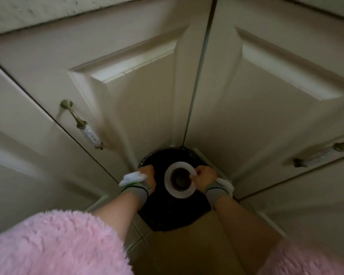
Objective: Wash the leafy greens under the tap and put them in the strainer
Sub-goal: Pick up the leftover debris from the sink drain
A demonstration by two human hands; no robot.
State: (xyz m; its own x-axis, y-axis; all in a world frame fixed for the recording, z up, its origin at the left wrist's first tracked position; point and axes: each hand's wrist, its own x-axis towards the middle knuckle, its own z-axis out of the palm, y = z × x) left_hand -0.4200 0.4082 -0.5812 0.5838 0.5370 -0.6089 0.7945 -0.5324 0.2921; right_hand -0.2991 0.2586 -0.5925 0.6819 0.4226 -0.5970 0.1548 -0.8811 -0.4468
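No leafy greens, tap or strainer are in view. I look down into a corner between two cabinet doors, where a round black bin (167,213) stands on the floor. My left hand (147,174) curls over the bin's left rim. My right hand (205,175) pinches the right edge of a white ring-shaped thing (172,187) with a dark centre, held over the bin's top. Both wrists wear grey bands with white pieces attached.
Cream panelled cabinet doors, one on the left (137,96) and one on the right (266,96), meet at the corner behind the bin. Each has a metal handle, left (81,124) and right (322,151). Tan floor tiles (187,245) lie below. Fluffy pink sleeves (58,245) cover my upper arms.
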